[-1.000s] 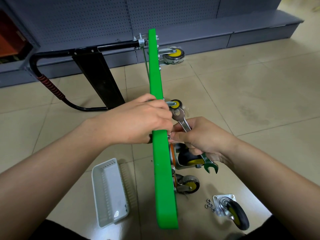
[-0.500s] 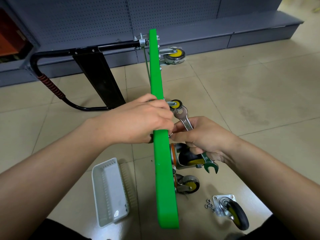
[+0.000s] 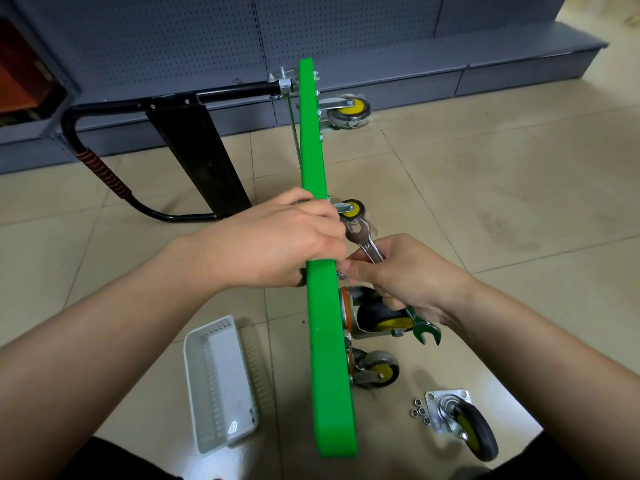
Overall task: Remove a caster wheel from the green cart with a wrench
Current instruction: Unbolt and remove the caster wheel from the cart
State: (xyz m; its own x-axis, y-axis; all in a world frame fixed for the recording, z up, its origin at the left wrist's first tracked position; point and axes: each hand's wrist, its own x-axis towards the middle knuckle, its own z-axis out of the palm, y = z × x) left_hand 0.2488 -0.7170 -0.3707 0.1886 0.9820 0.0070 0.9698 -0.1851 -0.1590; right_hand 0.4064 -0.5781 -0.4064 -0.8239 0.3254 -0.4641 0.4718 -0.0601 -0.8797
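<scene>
The green cart [image 3: 323,306] is stood on its edge on the tiled floor [image 3: 485,202], and a caster wheel [image 3: 377,315] still bolted to its underside is partly covered by the right hand [image 3: 405,275], whose fingers are wrapped around the wrench [image 3: 372,252]. The cart's top edge is gripped by the left hand [image 3: 280,242], fingers curled over it. A detached caster [image 3: 462,422] with loose nuts [image 3: 419,413] is seen on the floor right of the cart, a white basket [image 3: 218,382] left of it.

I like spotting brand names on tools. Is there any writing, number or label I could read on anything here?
No text is readable.
Green-ended steel wrench: any marking on its green end is too blurred.
White plastic basket: small emblem near its corner, no legible words.
Green cart deck: plain.
</scene>
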